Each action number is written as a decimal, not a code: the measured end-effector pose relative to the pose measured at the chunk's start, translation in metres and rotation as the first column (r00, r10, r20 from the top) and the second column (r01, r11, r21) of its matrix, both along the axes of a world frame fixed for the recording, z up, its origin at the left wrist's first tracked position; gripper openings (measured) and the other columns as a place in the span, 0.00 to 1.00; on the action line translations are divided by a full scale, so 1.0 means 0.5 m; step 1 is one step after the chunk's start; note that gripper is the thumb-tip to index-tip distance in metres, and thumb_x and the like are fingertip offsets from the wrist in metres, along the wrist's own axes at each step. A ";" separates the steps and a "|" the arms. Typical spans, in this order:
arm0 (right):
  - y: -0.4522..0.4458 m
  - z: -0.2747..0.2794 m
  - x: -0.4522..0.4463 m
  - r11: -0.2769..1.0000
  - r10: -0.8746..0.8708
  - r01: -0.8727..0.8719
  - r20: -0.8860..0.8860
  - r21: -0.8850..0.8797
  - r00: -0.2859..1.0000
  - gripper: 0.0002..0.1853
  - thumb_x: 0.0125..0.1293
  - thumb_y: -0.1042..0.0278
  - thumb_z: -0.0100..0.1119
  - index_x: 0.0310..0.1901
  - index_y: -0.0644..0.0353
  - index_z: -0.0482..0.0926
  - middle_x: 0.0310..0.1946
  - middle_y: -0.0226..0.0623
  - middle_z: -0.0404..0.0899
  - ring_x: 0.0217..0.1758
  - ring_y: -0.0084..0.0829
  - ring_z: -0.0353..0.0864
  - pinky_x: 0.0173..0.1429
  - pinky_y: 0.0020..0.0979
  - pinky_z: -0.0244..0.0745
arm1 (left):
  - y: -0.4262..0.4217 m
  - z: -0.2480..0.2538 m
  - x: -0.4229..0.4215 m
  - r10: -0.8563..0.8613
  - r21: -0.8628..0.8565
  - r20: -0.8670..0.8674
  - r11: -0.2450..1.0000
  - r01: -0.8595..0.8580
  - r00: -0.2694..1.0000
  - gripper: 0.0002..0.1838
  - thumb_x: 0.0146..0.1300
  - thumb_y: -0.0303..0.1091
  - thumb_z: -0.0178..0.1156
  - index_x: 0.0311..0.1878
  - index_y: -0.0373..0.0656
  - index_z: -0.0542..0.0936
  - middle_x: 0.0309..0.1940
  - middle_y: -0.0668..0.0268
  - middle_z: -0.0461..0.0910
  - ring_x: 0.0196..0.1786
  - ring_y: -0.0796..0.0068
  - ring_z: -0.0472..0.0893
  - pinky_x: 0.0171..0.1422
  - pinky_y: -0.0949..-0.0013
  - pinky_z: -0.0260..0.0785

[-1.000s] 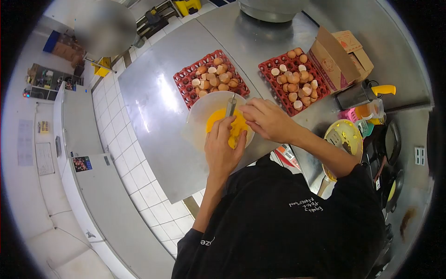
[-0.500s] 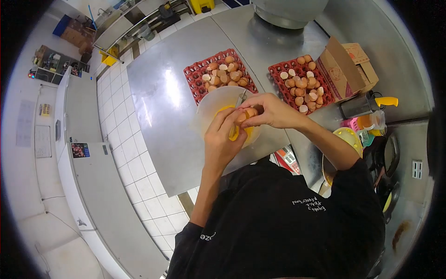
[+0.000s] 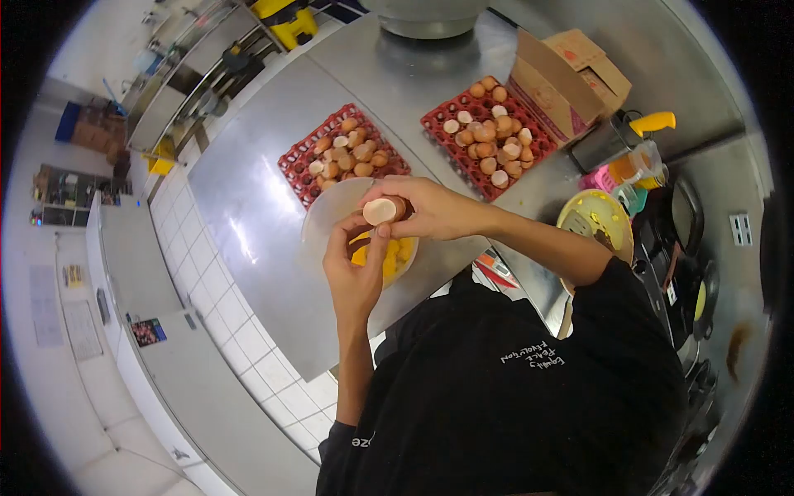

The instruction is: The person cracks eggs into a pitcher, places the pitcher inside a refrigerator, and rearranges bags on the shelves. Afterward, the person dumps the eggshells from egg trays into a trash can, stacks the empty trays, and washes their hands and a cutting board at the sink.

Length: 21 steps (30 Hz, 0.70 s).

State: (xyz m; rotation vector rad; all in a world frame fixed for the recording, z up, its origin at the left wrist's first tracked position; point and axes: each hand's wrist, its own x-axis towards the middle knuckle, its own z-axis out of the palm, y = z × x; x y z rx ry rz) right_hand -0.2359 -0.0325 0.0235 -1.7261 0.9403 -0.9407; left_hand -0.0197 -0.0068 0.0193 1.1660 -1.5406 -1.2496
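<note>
Over a white bowl (image 3: 318, 227) holding yellow yolks (image 3: 395, 256), both hands come together at a cracked eggshell (image 3: 380, 212). Its pale hollow inside faces me, and brown shell shows behind it. My right hand (image 3: 426, 208) is closed around the shell from the right. From the lower left, my left hand (image 3: 354, 264) has its thumb and fingertips closed at the shell's lower edge. Just beyond the bowl lies a red egg tray (image 3: 291, 169) heaped with broken brown shells (image 3: 351, 153).
A second red tray (image 3: 442, 136) with shells lies to the right, beside an open cardboard box (image 3: 538, 83). A yellow bowl (image 3: 591, 202) stands by my right forearm, near a yellow-handled container (image 3: 608, 142) and dark pans (image 3: 685, 217). A large metal vessel (image 3: 426, 23) is at the back.
The egg in my hands has come apart; its hollow shell now shows, whereas yellow egg hung below the fingers before. My view has shifted, moving trays and bowl left in the picture.
</note>
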 end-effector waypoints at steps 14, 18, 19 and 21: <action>-0.249 -0.306 -0.486 0.766 -0.642 0.428 -0.560 -0.479 0.523 0.24 0.67 0.67 0.71 0.64 0.58 0.84 0.63 0.51 0.81 0.58 0.52 0.87 0.62 0.48 0.84 | 0.027 -0.027 -0.065 0.084 -0.316 0.604 0.938 0.141 0.792 0.21 0.75 0.42 0.70 0.65 0.43 0.83 0.59 0.56 0.85 0.56 0.53 0.85 0.61 0.53 0.74; -0.345 -0.326 -0.564 0.695 -0.615 0.674 -0.691 -0.250 0.379 0.25 0.67 0.69 0.67 0.67 0.53 0.85 0.71 0.53 0.77 0.68 0.57 0.82 0.74 0.50 0.78 | 0.031 -0.014 -0.076 0.095 -0.276 0.631 0.955 0.109 0.770 0.18 0.74 0.37 0.71 0.62 0.41 0.83 0.55 0.56 0.85 0.55 0.55 0.86 0.63 0.54 0.75; -0.365 -0.343 -0.581 0.621 -0.647 0.742 -0.699 -0.252 0.304 0.24 0.67 0.71 0.67 0.65 0.52 0.86 0.70 0.54 0.79 0.69 0.57 0.81 0.75 0.50 0.77 | 0.030 -0.013 -0.076 0.098 -0.273 0.640 0.956 0.106 0.762 0.18 0.74 0.37 0.71 0.62 0.42 0.84 0.55 0.57 0.86 0.54 0.56 0.86 0.62 0.54 0.75; -0.407 -0.428 -0.649 0.742 -0.573 0.620 -0.720 -0.254 0.391 0.21 0.67 0.72 0.66 0.62 0.54 0.87 0.66 0.53 0.81 0.68 0.57 0.82 0.74 0.50 0.78 | 0.030 -0.014 -0.078 0.108 -0.260 0.646 0.962 0.085 0.756 0.18 0.73 0.37 0.72 0.62 0.42 0.84 0.55 0.58 0.86 0.54 0.56 0.86 0.61 0.54 0.75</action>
